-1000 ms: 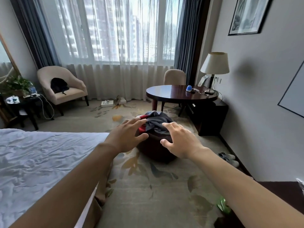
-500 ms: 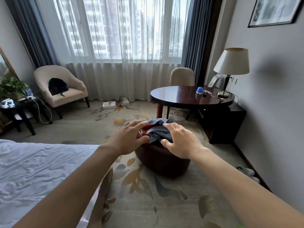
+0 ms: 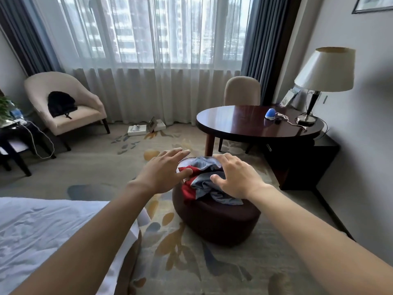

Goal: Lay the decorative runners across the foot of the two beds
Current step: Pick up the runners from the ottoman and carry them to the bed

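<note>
Your left hand (image 3: 161, 177) and right hand (image 3: 236, 177) hover with released grips, fingers spread, over the crumpled runners (image 3: 204, 184) heaped on the footstool (image 3: 217, 222) beneath them.

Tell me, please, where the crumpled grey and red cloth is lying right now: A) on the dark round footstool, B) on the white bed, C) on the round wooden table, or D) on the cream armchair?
A: the cloth sits bunched on top of the footstool, with the left hand and the right hand spread open at its two sides.
</note>
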